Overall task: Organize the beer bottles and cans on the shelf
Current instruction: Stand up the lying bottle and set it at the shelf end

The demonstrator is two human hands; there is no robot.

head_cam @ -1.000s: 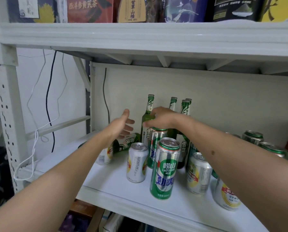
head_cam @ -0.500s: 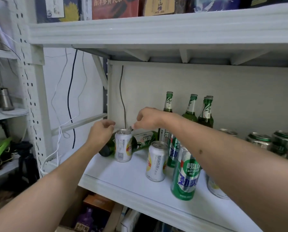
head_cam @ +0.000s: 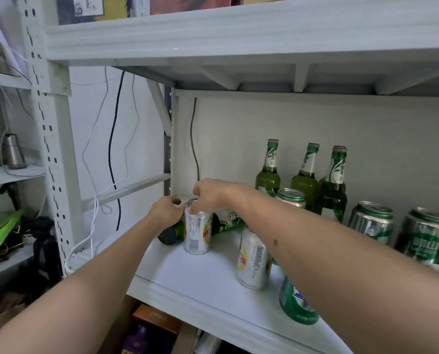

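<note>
One head-worn view looks forward and slightly down, close to the white shelf; wide-angle.

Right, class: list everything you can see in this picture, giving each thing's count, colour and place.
upright bottles: three, green, back of shelf.
lying bottle: one, green, behind the silver can.
silver can: one, shelf's left end.
second silver can: one, mid-shelf.
green cans: at least four, right side.
shelf: white.
flasks: metal, far-left rack.
cables: black and white, left wall.
left hand: on lying bottle's base.
right hand: grips silver can's top.
</note>
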